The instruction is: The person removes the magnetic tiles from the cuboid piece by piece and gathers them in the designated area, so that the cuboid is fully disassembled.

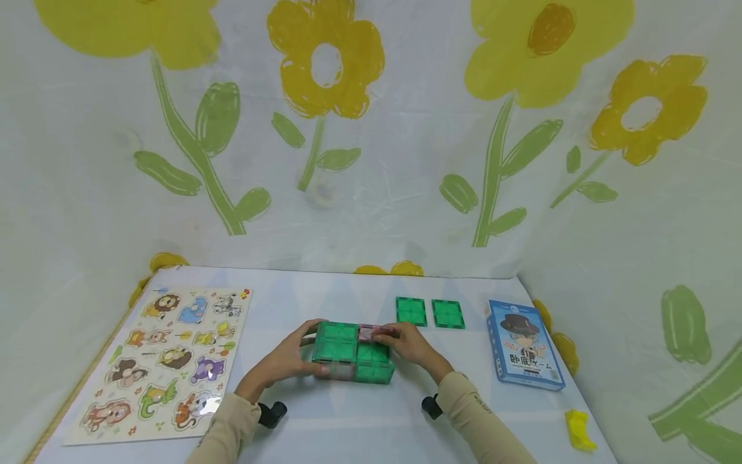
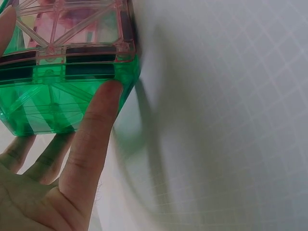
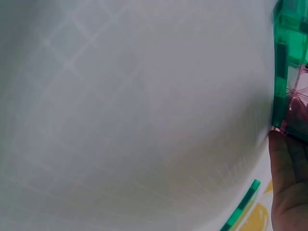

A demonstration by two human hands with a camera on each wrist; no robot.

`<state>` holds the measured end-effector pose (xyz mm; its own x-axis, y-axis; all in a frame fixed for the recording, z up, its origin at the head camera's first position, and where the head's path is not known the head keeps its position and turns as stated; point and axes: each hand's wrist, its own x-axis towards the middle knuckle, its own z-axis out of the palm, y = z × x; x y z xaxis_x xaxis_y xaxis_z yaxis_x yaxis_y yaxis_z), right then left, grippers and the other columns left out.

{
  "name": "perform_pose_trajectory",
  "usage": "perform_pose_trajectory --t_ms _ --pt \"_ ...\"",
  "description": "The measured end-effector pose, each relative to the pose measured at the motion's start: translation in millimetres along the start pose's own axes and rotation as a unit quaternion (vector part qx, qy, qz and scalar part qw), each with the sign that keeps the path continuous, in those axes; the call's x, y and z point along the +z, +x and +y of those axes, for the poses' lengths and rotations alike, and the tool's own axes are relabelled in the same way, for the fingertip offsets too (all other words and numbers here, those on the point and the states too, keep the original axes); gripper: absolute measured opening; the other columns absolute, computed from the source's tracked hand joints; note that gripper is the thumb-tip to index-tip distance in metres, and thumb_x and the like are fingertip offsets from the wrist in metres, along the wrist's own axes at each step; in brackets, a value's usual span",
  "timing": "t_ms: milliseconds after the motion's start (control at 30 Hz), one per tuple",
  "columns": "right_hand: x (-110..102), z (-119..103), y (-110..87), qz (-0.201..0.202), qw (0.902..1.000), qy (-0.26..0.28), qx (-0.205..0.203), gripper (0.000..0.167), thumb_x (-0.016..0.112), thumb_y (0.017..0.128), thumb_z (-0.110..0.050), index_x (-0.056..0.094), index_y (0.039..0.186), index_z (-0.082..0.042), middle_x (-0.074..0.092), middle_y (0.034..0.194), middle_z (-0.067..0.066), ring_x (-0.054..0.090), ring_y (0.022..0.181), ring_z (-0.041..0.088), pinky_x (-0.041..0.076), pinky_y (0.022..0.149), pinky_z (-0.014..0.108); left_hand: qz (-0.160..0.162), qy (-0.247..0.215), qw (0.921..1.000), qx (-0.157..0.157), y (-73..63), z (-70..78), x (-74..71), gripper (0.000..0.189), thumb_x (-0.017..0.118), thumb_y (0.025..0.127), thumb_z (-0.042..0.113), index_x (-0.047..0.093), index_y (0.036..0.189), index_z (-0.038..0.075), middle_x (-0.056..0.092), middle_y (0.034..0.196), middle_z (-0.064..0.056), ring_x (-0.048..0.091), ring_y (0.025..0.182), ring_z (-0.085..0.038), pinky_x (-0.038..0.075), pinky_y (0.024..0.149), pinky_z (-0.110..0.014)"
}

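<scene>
A low block of translucent magnetic tiles (image 1: 337, 341), mostly green with some pink, stands on the table in front of me. My left hand (image 1: 284, 359) grips its left end, thumb at the front and fingers behind. In the left wrist view a fingertip presses the green edge (image 2: 48, 108), just below a pink face. At the back right of the block, my right hand (image 1: 414, 346) pinches a pink magnetic tile (image 1: 366, 333) standing beside the raised green part. The right wrist view catches only part of the right hand (image 3: 287, 192) against the block's edge.
Two loose green square tiles (image 1: 411, 312) lie behind the right hand. An animal puzzle board (image 1: 191, 380) covers the table's left side. On the right are a blue game box (image 1: 524, 348) and a small yellow piece (image 1: 578, 430). A flower-printed cloth (image 1: 394, 193) hangs behind the table.
</scene>
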<state>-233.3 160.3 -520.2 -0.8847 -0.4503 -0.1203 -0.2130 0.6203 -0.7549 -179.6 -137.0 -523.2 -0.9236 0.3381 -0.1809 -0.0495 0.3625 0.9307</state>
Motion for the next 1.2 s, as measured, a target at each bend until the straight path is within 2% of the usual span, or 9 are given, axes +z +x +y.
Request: perform_pose_trajectory --t_ms 200,467,800,1067,1200 --pt "0.3 -1.1 1.2 0.004 0.9999 -0.002 0.014 0.023 0.064 0.099 -0.027 0.076 0.111 -0.013 0.075 0.113 0.006 0.056 0.093 0.014 0.052 0.079 0.027 0.0 0.001 1.0 0.002 -0.9 2.2 -1.3 0.098 0.088 0.072 0.024 0.035 0.153 0.019 0.035 0.161 -0.019 0.033 0.146 -0.053 0.031 0.115 -0.071" --pt "1.0 -1.1 2.3 0.01 0.9997 0.005 0.023 0.022 0.064 0.098 -0.027 0.076 0.109 -0.012 0.074 0.108 0.006 0.052 0.088 0.015 0.046 0.072 0.025 -0.002 -0.007 1.0 0.0 -1.7 1.9 -1.4 0.097 0.088 0.071 0.023 0.035 0.153 0.018 0.034 0.16 -0.02 0.032 0.146 -0.054 0.03 0.115 -0.071" --pt "2.8 7.2 3.3 0.046 0.9908 0.085 0.095 0.034 0.063 0.098 -0.038 0.074 0.115 -0.01 0.072 0.106 0.005 0.053 0.088 0.012 0.047 0.075 0.023 -0.016 -0.018 0.9997 0.001 -1.8 1.8 -2.2 0.099 0.089 0.073 0.022 0.033 0.154 0.017 0.028 0.164 -0.018 0.028 0.148 -0.053 0.027 0.117 -0.072" --pt "4.1 7.1 4.6 0.049 0.9905 0.092 0.09 0.034 0.064 0.098 -0.036 0.074 0.115 -0.009 0.074 0.111 0.008 0.056 0.092 0.012 0.051 0.08 0.026 -0.015 -0.023 0.9996 0.001 -1.9 2.3 -1.6 0.098 0.088 0.073 0.021 0.033 0.154 0.018 0.028 0.164 -0.017 0.026 0.149 -0.053 0.025 0.117 -0.072" --pt "4.8 6.4 4.4 0.048 0.9905 0.09 0.092 0.033 0.064 0.098 -0.035 0.074 0.115 -0.008 0.074 0.11 0.007 0.055 0.09 0.012 0.05 0.078 0.025 -0.015 -0.022 0.9996 -0.001 -1.4 2.3 -1.6 0.098 0.088 0.073 0.021 0.033 0.154 0.018 0.028 0.164 -0.017 0.026 0.149 -0.054 0.025 0.117 -0.072"
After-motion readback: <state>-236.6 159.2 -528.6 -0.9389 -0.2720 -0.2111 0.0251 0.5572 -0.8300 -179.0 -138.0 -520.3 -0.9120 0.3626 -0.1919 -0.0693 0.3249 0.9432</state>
